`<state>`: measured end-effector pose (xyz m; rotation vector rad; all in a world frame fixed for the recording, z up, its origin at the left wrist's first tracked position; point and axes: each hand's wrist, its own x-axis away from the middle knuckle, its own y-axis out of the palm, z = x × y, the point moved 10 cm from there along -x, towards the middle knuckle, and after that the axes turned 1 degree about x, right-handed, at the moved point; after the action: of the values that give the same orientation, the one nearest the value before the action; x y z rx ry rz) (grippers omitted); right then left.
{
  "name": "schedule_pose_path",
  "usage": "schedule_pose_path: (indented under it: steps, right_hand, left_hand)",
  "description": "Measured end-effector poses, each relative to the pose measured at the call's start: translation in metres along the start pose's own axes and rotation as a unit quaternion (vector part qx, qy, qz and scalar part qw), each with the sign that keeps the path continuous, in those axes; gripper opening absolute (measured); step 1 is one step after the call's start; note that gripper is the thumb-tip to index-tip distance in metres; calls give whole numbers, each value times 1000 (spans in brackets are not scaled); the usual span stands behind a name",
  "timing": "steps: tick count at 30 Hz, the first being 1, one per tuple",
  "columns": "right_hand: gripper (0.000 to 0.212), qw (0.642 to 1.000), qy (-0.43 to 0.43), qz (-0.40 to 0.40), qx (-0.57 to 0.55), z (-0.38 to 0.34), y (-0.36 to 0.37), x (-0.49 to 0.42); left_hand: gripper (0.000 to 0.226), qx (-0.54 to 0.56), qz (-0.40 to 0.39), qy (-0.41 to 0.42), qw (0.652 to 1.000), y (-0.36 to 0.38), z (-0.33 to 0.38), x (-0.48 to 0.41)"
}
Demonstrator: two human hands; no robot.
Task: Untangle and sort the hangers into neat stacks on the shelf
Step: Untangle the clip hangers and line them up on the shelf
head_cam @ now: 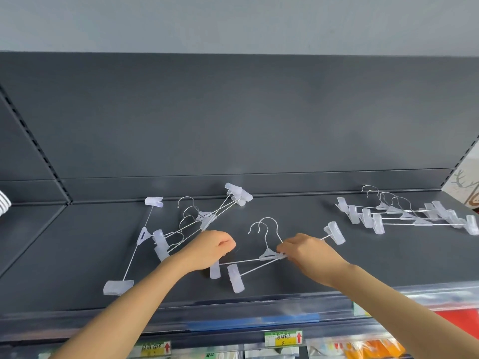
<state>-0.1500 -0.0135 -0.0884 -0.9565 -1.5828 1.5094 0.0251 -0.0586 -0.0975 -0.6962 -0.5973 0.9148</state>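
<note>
Two clear clip hangers with metal hooks lie overlapped at the middle of the dark shelf. My right hand pinches them at their triangular centre piece. My left hand is closed over their left end, above a clip. To the left a tangled pile of hangers lies crossed over itself, and one hanger runs diagonally beside it. At the right a stack of several hangers lies fanned, hooks pointing to the back.
The shelf's back panel rises right behind the hangers. Its front edge carries price labels, with packaged goods below. A striped item pokes in at the far left. A printed box stands at the right end.
</note>
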Motion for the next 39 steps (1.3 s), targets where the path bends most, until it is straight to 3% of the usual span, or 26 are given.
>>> schedule_pose_path:
  steps: [8,11,15,20,39]
  right_hand:
    - [18,999,30,-18,16,-19,4,-1]
    - [14,998,56,8,-38,-12,-1,-6]
    - [34,979,123,-32,-161,0,3,-9]
    - [22,943,155,-45,-291,5,8,-14]
    - [16,941,174,6,-291,68,-11,12]
  left_hand:
    - [27,-14,-10,-8,1000,3,1,-2]
    - [24,-1,-11,-12,1000,3,1,0]
    - [22,-2,-18,-15,1000,4,2,1]
    - [25,12,-29,-7,999,7,5,0]
    - [29,5,20,-23,1000,3,27,-26]
